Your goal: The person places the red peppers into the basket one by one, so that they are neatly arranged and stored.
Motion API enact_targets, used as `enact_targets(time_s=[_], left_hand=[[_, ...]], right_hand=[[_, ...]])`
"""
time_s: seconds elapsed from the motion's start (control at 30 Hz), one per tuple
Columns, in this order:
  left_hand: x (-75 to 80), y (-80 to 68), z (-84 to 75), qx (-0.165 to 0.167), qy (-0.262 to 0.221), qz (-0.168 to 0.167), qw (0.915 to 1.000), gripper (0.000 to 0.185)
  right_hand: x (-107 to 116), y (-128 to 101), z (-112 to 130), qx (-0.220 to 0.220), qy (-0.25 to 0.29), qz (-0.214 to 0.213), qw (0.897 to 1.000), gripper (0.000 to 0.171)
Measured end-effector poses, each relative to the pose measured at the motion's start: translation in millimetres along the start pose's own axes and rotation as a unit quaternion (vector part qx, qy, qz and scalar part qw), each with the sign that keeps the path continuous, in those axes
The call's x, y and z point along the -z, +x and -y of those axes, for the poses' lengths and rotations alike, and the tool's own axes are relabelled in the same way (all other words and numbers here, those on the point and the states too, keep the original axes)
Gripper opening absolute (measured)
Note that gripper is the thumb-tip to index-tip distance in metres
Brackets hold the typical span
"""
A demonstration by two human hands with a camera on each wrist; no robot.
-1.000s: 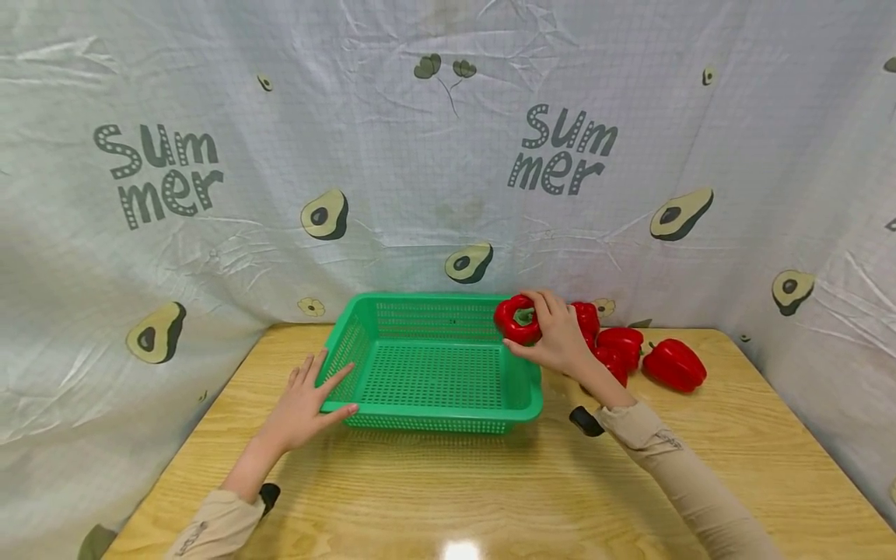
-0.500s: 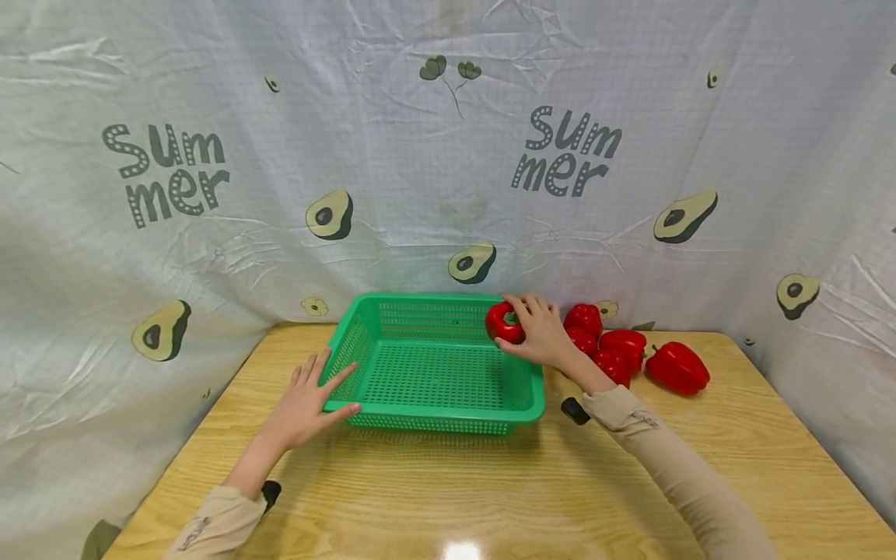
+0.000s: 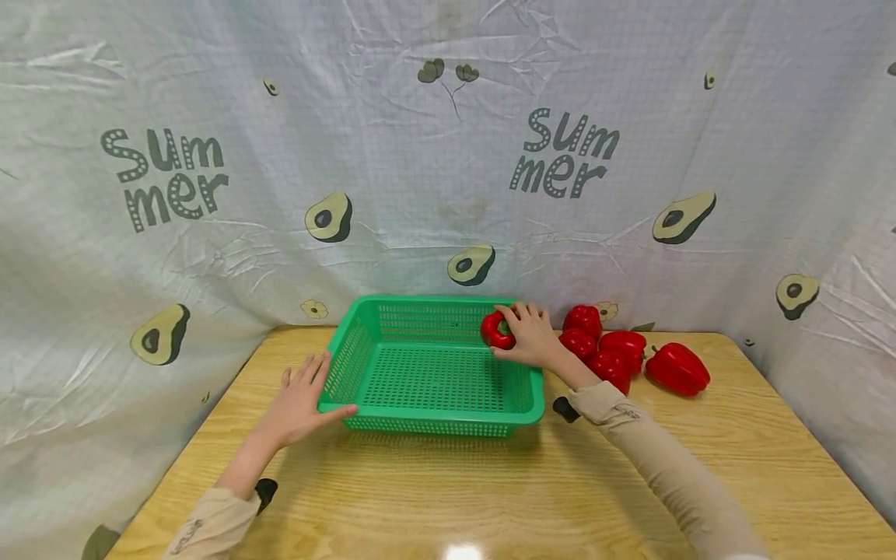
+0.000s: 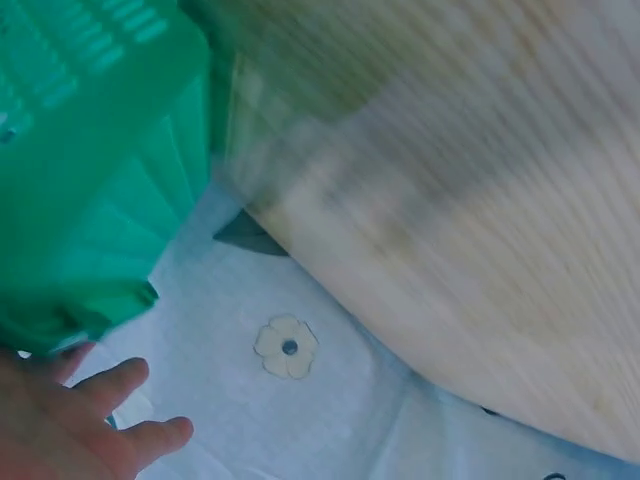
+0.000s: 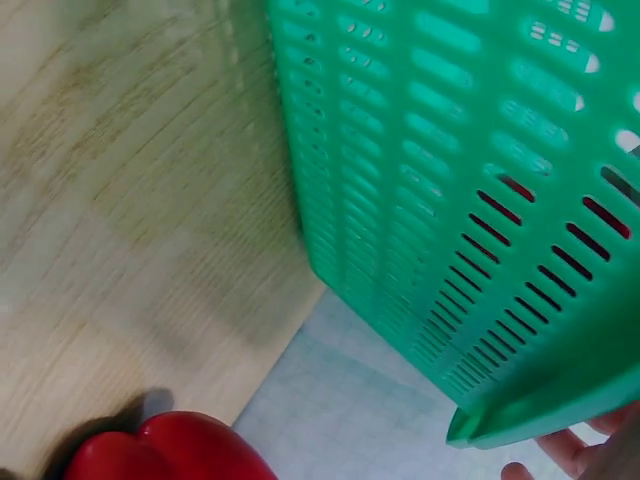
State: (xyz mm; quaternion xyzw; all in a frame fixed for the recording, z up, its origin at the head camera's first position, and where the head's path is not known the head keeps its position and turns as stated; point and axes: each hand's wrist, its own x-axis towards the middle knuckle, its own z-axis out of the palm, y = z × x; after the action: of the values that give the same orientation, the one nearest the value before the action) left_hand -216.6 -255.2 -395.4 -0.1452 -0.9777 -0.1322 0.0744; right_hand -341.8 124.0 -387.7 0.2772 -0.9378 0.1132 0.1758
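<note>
— Fingers first: how do they lie?

— Those of the left hand (image 3: 302,402) are straight and spread, flat on the table (image 3: 448,490), with the thumb touching the near left corner of the green basket (image 3: 430,420). Those of the right hand (image 3: 532,336) are curled round a red pepper (image 3: 495,330), held inside the basket at its far right corner, low over the slotted floor.

— Nearest the camera, what shows?

— Bare wood, with a bright glare spot at the front edge and both beige sleeves reaching across it. A small dark object sits at each wrist.

— And past the basket?

— Four more peppers (image 3: 616,350) lie on the table just right of the basket, bunched together, the largest apart at the right end. One of them (image 5: 165,445) shows in the right wrist view, beside the basket's wall (image 5: 450,220).

— Any writing?

— The sheet (image 3: 448,155) behind reads "Summer" twice, left and right, among printed avocados and small flowers.

— Room to move?

— The basket stands at the table's far edge, near the sheet. Open wood runs left of it, in front of it, and right of the peppers up to the sheet at the sides.
</note>
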Motion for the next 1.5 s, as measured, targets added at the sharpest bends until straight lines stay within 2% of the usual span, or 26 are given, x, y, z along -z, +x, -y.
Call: enact_targets(time_s=[0.3, 0.5, 0.73, 0.9, 1.5], left_hand=[[-4.1, -0.4, 4.5, 0.015, -0.01, -0.002, 0.9998, 0.097], [-4.1, -1.7, 4.7, 0.018, -0.016, 0.0, 0.9997, 0.1], [-6.2, -1.6, 2.1, 0.006, 0.012, -0.028, 0.9995, 0.095], [-5.9, -2.6, 2.1, 0.003, 0.021, -0.035, 0.9992, 0.094], [-4.9, -2.6, 2.1, 0.009, 0.025, -0.03, 0.9992, 0.094]], right_hand=[[-4, 6, 0, -0.02, -0.011, 0.046, 0.999, 0.07], [-10, 16, -2, -0.029, -0.057, 0.09, 0.994, 0.071], [-14, 22, 0, -0.055, -0.073, 0.145, 0.985, 0.073], [-14, 21, 2, -0.056, -0.077, 0.157, 0.983, 0.074], [-9, 22, 6, -0.063, -0.088, 0.202, 0.973, 0.081]])
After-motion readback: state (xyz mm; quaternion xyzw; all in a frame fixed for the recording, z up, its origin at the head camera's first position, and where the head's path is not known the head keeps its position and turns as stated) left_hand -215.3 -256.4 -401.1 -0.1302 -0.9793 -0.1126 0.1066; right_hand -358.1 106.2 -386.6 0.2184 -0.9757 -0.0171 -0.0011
